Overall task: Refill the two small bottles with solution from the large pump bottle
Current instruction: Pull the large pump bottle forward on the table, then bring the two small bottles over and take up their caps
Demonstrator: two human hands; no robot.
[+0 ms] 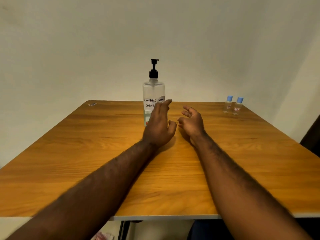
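Observation:
A large clear pump bottle [153, 91] with a black pump head and a handwritten label stands upright near the middle of the wooden table [103, 153]. My left hand [160, 125] is stretched out just in front of its lower part, fingers straight, holding nothing; whether it touches the bottle is unclear. My right hand [192, 121] hovers beside it over the table, fingers loosely curled and empty. Two small clear bottles with blue caps, one [228, 104] and the other [238, 106], stand side by side at the far right of the table.
A small sticker-like mark [92, 104] lies at the table's far left corner. A plain wall rises behind the table. A dark object [311, 134] stands past the right edge. The table's front edge runs near the bottom of the view.

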